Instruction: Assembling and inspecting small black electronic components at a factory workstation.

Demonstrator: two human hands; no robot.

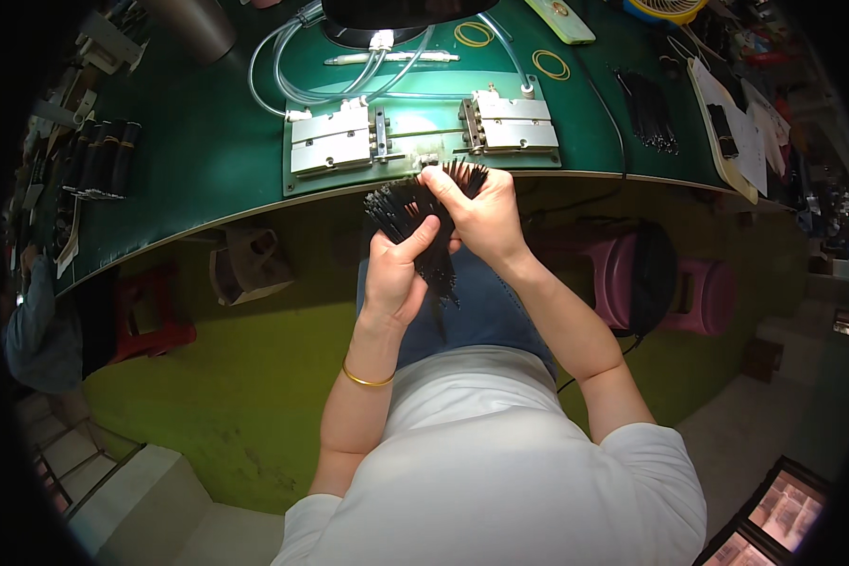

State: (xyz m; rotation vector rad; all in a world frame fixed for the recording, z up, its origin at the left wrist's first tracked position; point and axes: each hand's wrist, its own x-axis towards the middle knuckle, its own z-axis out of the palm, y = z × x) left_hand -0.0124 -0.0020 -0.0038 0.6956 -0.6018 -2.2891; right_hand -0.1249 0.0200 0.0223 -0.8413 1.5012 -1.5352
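Both hands hold a thick bunch of thin black wire-like strands (406,206) over my lap, just in front of the bench edge. My left hand (398,272) is closed round the lower side of the bunch, thumb laid across it. On the upper right, my right hand (486,215) grips the same bunch, its thumb pressed on the strands near their tips. The strand ends fan out to the left and at the top, and some hang below between my hands. Right behind the bunch lies a clear plate (424,123) bearing two silver pneumatic clamp blocks (330,141) (517,126).
Clear air tubes (283,71) loop behind the blocks near a white pen (391,58). Yellow rubber bands (550,65), a phone (561,19), loose black strands (649,111) and a clipboard (726,141) lie to the right. Tied black bundles (104,156) lie left. Pink stools (618,283) stand below.
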